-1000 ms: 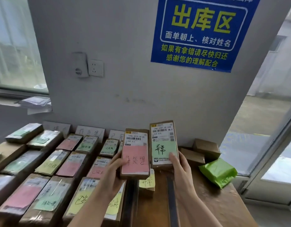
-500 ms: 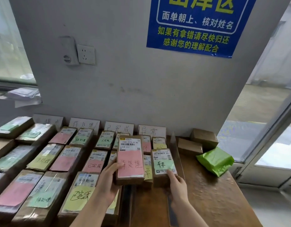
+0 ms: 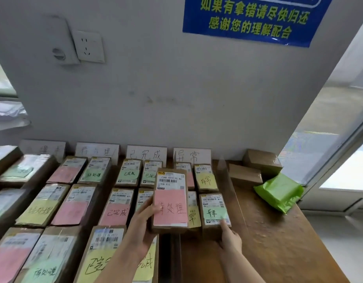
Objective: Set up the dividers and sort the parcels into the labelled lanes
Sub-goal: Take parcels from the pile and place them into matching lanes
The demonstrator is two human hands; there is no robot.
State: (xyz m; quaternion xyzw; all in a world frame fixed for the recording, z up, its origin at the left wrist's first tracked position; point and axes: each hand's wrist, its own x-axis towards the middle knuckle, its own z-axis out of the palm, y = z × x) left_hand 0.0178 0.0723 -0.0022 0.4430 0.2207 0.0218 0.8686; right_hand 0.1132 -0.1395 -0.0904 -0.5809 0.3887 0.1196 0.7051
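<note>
My left hand (image 3: 140,227) holds a brown parcel with a pink note (image 3: 170,201) lifted above the rows. My right hand (image 3: 229,235) rests on the near end of a parcel with a green note (image 3: 215,211), which lies on the table in the rightmost lane, under the white lane card (image 3: 191,155). Other lane cards (image 3: 146,154) (image 3: 96,151) stand against the wall. A clear divider strip (image 3: 230,193) runs along the right side of that lane. A dark divider bar (image 3: 175,256) lies between the lanes near me.
Several labelled parcels fill the lanes to the left (image 3: 72,205). Two plain brown boxes (image 3: 261,162) and a green bag (image 3: 279,192) sit at the table's far right. The wooden table (image 3: 278,242) ends at a glass door on the right. A wall socket (image 3: 88,46) is above.
My right hand has lowered the green-note parcel onto the table in the rightmost lane. My left hand keeps the pink-note parcel, now lower. The camera has tilted down.
</note>
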